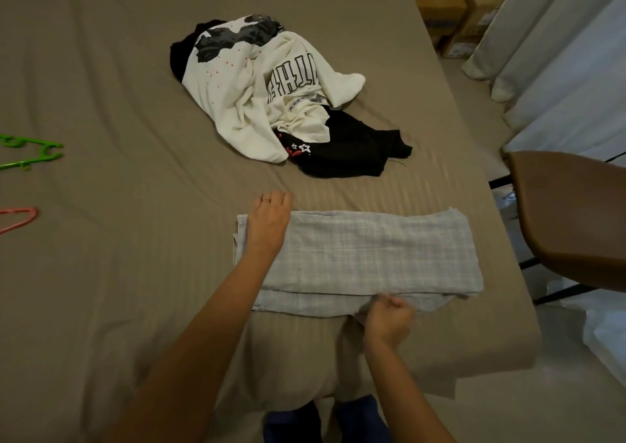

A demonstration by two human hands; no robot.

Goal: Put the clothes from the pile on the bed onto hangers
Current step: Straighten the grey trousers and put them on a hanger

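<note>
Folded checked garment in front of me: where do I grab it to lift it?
Probably the near long edge of the checked garment, from the person's side: the folded layers end there, flat on the bed, and the right hand pinches them. The left hand rests flat on its left end.

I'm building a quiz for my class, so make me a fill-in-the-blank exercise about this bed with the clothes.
The left hand lies flat on the checked garment; the right hand grips its ____ edge, closest to the person.
The pile of clothes holds white and ____ pieces.
Beyond the pink hanger lie other hangers coloured ____.
Missing words: near; black; green.
</note>
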